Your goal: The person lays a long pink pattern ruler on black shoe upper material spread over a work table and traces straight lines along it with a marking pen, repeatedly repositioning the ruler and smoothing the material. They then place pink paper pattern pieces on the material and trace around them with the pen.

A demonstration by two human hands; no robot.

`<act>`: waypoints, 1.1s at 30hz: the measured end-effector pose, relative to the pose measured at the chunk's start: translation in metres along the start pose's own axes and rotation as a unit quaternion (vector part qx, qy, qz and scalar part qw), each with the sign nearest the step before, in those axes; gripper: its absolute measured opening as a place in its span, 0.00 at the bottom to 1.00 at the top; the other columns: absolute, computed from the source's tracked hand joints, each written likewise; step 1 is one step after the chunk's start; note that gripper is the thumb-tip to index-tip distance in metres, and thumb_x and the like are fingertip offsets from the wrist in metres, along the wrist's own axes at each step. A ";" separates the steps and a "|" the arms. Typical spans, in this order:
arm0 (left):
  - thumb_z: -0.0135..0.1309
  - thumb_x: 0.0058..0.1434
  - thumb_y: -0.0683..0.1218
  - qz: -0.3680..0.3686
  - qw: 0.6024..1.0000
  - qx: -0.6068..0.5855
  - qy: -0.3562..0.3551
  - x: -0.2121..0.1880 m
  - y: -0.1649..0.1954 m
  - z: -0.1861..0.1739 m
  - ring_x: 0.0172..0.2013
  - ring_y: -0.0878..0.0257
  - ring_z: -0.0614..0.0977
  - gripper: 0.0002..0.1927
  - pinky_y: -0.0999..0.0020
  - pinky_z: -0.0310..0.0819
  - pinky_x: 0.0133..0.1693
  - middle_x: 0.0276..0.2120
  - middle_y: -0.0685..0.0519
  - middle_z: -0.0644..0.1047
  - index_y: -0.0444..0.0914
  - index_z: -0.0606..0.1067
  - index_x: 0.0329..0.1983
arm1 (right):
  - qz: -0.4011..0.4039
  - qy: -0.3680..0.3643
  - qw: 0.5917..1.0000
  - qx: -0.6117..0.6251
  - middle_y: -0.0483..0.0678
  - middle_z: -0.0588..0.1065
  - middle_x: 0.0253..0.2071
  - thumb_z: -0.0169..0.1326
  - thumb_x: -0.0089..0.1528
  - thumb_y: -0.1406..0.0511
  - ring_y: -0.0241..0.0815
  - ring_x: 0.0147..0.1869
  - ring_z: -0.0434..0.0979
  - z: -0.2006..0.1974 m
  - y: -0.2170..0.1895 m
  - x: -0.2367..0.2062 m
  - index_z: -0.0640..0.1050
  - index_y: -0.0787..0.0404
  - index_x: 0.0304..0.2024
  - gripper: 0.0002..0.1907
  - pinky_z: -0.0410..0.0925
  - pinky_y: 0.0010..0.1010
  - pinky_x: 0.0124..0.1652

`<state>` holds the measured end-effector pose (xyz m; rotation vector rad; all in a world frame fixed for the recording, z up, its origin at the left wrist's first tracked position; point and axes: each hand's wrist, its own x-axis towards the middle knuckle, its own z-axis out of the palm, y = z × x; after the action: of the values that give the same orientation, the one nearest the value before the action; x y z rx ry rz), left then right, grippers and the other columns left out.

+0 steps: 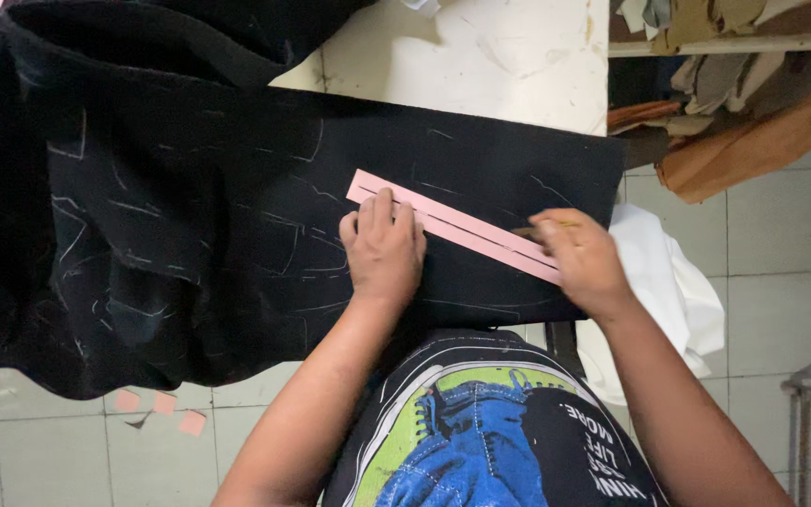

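My left hand (382,246) at frame centre, fingers flat pressing the pink slotted template (457,226) onto black cloth (237,216), my right hand (584,258) pinching a pencil (542,227) beside it.

Pink strip (457,225): a long, narrow pink template with a dark slot running along its length, lying flat and slanting from upper left to lower right across the black cloth.
Black cloth (208,235): dark fabric scored with pale chalk lines, spreading over the surface and drooping off its near edge.
Marking stick (539,227): a slim yellowish piece, lying against the strip's right end, mostly hidden.
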<state>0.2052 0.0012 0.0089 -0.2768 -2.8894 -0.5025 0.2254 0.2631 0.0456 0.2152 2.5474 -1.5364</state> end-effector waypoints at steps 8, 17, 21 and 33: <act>0.61 0.57 0.57 0.013 0.999 0.028 0.010 0.004 0.009 -0.002 0.56 0.47 0.72 0.25 0.43 0.57 0.61 0.56 0.41 0.72 0.33 0.77 0.48 | -0.007 -0.057 0.997 -0.045 0.51 0.82 0.43 0.48 0.70 0.63 0.37 0.45 0.83 0.018 -0.020 0.014 0.77 0.67 0.51 0.14 0.73 0.27 0.48; 0.61 0.57 0.57 0.011 0.999 0.032 0.003 0.005 0.009 -0.003 0.58 0.46 0.71 0.27 0.44 0.58 0.61 0.58 0.39 0.71 0.32 0.77 0.50 | -0.028 -0.048 0.996 -0.066 0.50 0.82 0.41 0.49 0.70 0.64 0.39 0.43 0.82 0.025 -0.012 0.015 0.79 0.65 0.50 0.13 0.73 0.28 0.46; 0.61 0.57 0.57 0.009 0.999 0.035 0.001 0.006 0.010 -0.003 0.58 0.46 0.71 0.27 0.44 0.58 0.61 0.58 0.39 0.71 0.32 0.76 0.50 | -0.066 -0.042 0.993 -0.084 0.50 0.82 0.42 0.50 0.69 0.65 0.40 0.45 0.83 0.025 -0.015 0.014 0.80 0.65 0.48 0.11 0.74 0.29 0.46; 0.58 0.59 0.53 -0.005 1.000 0.024 0.013 0.006 0.010 0.015 0.43 0.53 0.76 0.24 0.58 0.68 0.41 0.62 0.36 0.72 0.32 0.77 0.52 | -0.237 -0.092 0.952 -0.169 0.52 0.81 0.42 0.53 0.68 0.66 0.48 0.43 0.83 0.084 -0.057 0.079 0.82 0.62 0.45 0.09 0.74 0.33 0.44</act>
<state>0.1993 0.0170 -0.0005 -0.2475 -2.8737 -0.4339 0.1414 0.1652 0.0399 -0.5932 2.7732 -1.1317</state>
